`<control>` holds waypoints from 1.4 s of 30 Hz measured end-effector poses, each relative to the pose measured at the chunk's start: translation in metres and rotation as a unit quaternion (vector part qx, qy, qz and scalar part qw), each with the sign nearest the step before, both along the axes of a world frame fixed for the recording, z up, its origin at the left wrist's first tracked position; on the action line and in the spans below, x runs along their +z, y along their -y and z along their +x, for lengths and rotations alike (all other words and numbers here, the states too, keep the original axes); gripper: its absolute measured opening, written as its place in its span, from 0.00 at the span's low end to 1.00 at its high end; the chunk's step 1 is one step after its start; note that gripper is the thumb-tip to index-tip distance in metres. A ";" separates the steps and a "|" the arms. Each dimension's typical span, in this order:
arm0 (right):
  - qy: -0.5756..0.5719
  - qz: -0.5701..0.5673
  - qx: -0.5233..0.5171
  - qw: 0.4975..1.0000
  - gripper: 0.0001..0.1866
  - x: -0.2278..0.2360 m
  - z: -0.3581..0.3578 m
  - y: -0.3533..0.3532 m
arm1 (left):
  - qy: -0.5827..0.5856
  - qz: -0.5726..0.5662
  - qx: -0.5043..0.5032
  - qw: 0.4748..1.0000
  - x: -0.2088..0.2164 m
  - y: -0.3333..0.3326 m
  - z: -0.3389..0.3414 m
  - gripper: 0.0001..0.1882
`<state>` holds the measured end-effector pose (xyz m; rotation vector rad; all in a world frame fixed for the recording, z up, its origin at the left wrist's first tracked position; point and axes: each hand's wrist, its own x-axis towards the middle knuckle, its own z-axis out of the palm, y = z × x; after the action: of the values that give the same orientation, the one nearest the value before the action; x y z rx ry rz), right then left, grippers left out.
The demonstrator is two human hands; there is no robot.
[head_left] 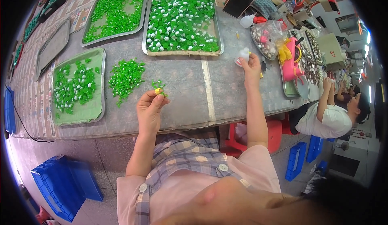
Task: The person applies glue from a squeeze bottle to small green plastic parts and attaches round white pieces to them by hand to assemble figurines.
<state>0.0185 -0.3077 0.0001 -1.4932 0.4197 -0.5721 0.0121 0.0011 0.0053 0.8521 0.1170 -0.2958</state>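
My left hand (pixel 150 106), with yellow wrapping on a fingertip, pinches a small green plastic piece (pixel 165 95) over the table's near side. Just beyond it lie a few loose green pieces (pixel 157 83). To the left is a loose heap of green and white pieces (pixel 126 77). My right hand (pixel 252 66) is closed around a small white squeeze bottle (pixel 244 55), held above the grey tabletop (pixel 182 104). Its nozzle cannot be made out. The two hands are well apart.
Green-and-white pieces fill a large tray (pixel 182 53); another tray (pixel 115 39) and a green-lined tray (pixel 81 118) hold more. A phone (pixel 240 1) leans at the back. At right are a pink pouch (pixel 289 59) and a co-worker (pixel 329 118). Blue crates (pixel 60 188) stand on the floor.
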 end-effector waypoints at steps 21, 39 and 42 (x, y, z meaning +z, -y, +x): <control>0.003 -0.657 0.199 0.727 0.09 0.024 0.091 -0.073 | 0.010 -0.006 0.019 1.000 0.004 -0.013 -0.003 0.05; -0.053 0.161 0.314 0.934 0.10 0.033 -0.028 -0.147 | -0.030 -0.012 -0.058 0.998 0.004 0.011 -0.003 0.04; -0.052 0.112 0.305 0.944 0.10 0.040 -0.029 -0.150 | -0.021 0.011 -0.053 0.998 0.003 0.011 -0.004 0.04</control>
<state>-0.0101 -0.1572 0.0397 -1.3417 0.0815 0.0462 0.0078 -0.0100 0.0088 0.8767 0.1139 -0.4120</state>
